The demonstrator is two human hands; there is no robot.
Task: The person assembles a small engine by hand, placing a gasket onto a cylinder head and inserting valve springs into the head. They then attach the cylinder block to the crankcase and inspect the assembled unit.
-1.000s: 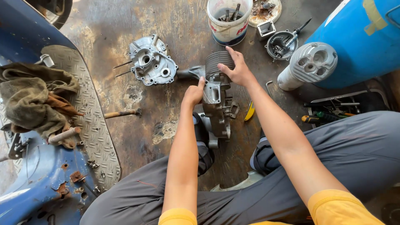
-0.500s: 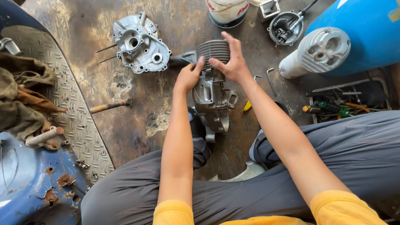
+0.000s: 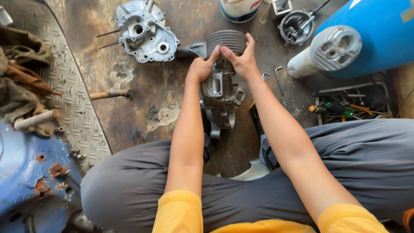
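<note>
While both hands [image 3: 224, 64] clasp, finned cylinder [image 3: 226, 41] just beyond fingertips.

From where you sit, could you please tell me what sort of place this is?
Probably a small engine repair workshop: a finned cylinder under both hands, a loose crankcase half on the stained floor, and a tray of screwdrivers.

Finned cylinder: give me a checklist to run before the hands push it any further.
1. Left hand on the finned cylinder: ok, fingertips at its base.
2. Right hand gripping: ok, fingers wrap its right side.
3. Cylinder lined up with the engine case: cannot tell, the hands cover the joint.
4. Case steady: ok, it rests on the floor between the legs.
5. Floor around it: not ok, a hex key lies close by.
</note>
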